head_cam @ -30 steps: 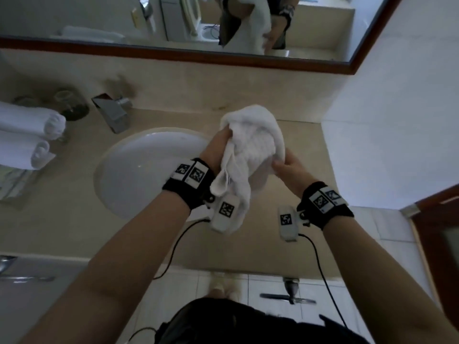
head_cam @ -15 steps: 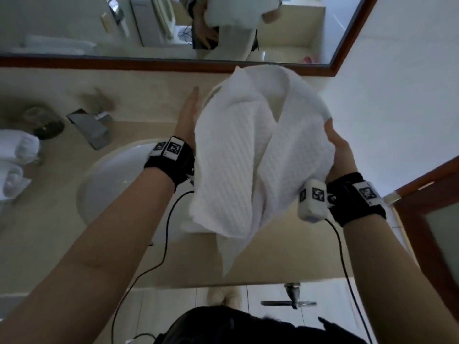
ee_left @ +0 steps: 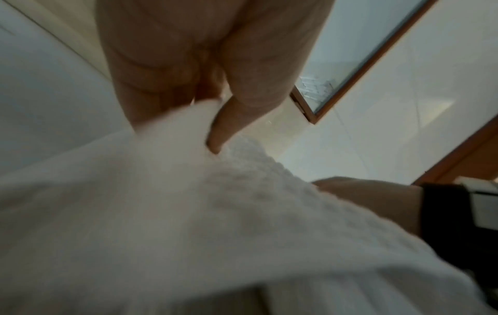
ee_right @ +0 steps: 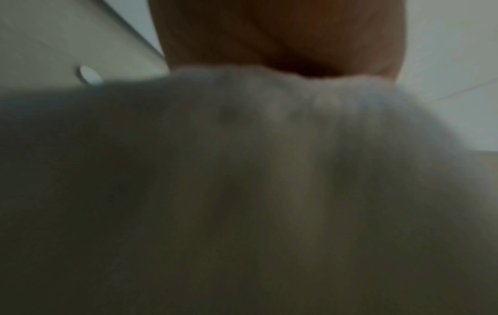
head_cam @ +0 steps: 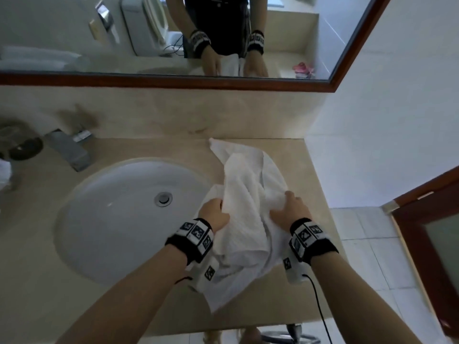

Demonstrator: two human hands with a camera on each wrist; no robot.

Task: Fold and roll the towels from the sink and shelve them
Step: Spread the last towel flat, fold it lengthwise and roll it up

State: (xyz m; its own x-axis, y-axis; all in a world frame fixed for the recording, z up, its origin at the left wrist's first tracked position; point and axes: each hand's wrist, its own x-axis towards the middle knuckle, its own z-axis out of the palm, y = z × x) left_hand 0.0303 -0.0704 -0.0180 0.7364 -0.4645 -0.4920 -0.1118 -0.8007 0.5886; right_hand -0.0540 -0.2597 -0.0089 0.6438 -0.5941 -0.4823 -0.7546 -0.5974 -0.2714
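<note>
Here both hands, left hand (head_cam: 213,214) and right hand (head_cam: 290,212), apparently grip the crumpled towel (head_cam: 244,207) on the counter (head_cam: 293,165).

Waffle-weave cloth towel (head_cam: 244,194) (matt)

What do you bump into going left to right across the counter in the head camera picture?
Dark round dish → faucet → sink → left hand → towel → right hand → wooden door.

right wrist towel (ee_right: 242,181) blurred, fingers hidden
</note>
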